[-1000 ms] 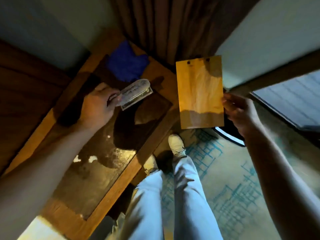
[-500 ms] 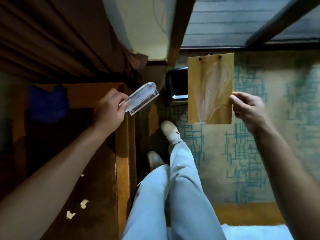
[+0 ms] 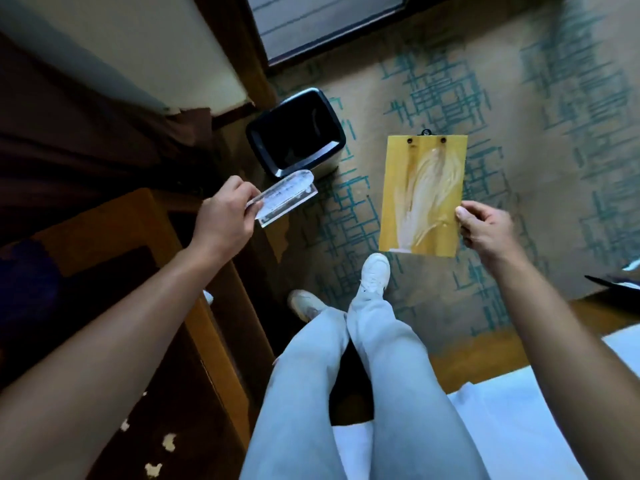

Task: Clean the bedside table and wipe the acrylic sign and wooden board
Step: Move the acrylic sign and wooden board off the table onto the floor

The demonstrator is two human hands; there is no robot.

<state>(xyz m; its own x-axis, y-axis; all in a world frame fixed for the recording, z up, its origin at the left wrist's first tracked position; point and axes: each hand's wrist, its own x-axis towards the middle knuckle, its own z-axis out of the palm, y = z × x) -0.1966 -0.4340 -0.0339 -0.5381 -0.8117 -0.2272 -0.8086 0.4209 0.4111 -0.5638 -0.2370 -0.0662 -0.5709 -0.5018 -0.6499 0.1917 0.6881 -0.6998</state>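
My left hand (image 3: 223, 216) grips a clear acrylic sign (image 3: 282, 196) by its near end and holds it in the air past the corner of the wooden bedside table (image 3: 114, 233). My right hand (image 3: 486, 228) pinches the right edge of a yellow wooden board (image 3: 420, 195) with a pale feather-like grain mark and two dark studs at its top. The board hangs over the patterned carpet. A blue cloth (image 3: 24, 275) lies dimly on the table at the far left.
A black waste bin (image 3: 294, 131) stands on the carpet by the wall, just beyond the sign. My legs in pale trousers and white shoes (image 3: 374, 275) are below. A white bed (image 3: 519, 420) fills the lower right. Dark curtains hang at the left.
The view has swung right, away from the table and toward the carpet. Both hands have carried the sign and the board off the table area; the bin now sits in full view.
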